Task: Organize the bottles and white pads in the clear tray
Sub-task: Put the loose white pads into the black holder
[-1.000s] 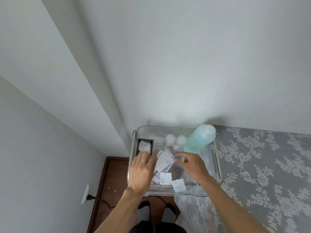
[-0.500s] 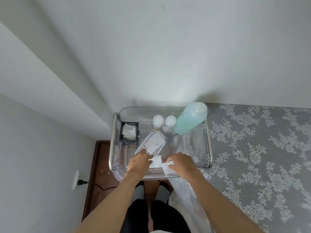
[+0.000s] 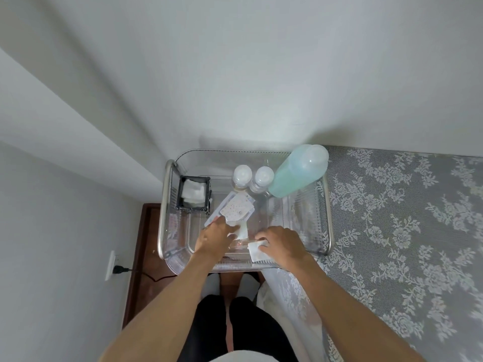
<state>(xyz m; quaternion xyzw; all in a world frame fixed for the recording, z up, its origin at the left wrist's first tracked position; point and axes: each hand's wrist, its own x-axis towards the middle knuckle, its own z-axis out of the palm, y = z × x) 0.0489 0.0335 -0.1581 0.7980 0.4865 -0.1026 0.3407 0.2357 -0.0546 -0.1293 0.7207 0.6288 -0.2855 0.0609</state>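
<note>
A clear tray (image 3: 300, 212) rests on a metal rack against the wall. Two small white-capped bottles (image 3: 242, 176) (image 3: 263, 177) stand at its back, beside a tall pale-green bottle (image 3: 296, 171). A black box (image 3: 194, 192) at the back left holds white pads (image 3: 193, 192). A dotted flat packet (image 3: 236, 209) lies in the middle. My left hand (image 3: 213, 237) pinches a white pad (image 3: 241, 231) near the tray's front. My right hand (image 3: 281, 242) grips another white pad (image 3: 256, 250) at the front edge.
A metal rack rail (image 3: 163, 205) frames the tray on the left and right. A grey lace-patterned cloth (image 3: 405, 218) covers the surface to the right. A wall socket with a black plug (image 3: 115, 269) sits low at the left above dark wood floor. My legs stand below the tray.
Both hands have drawn back from the middle of the tray to its front and closed on the two loose pads. The camera has tilted down, so the tray sits lower and larger.
</note>
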